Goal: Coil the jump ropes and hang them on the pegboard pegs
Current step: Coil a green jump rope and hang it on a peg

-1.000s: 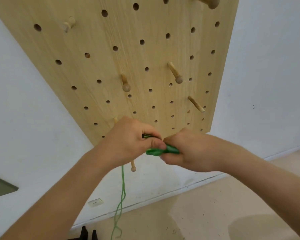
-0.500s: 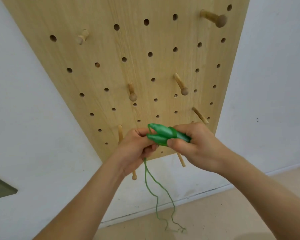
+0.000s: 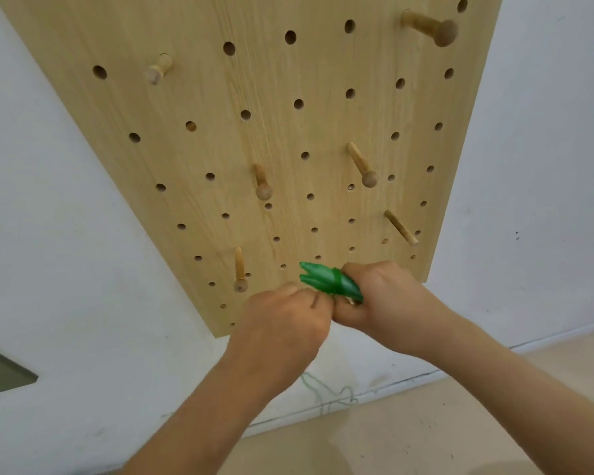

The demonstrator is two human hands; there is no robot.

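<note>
Before the grainy wooden pegboard (image 3: pixel 288 132), right hand (image 3: pixel 384 299) grips glossy green handles (image 3: pixel 326 279); left hand (image 3: pixel 285 323) fist-curled round thin cord (image 3: pixel 318 389)

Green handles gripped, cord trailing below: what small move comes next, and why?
Probably another wrap: the left hand should carry the loose cord round the green handles that the right hand grips. Cord hangs slack toward the floor, and the pegs are bare.

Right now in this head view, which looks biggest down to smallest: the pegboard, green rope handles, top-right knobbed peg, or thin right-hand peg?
1. pegboard
2-3. green rope handles and top-right knobbed peg: look much alike, and their nearness to the camera may differ, so not ranked
4. thin right-hand peg
</note>
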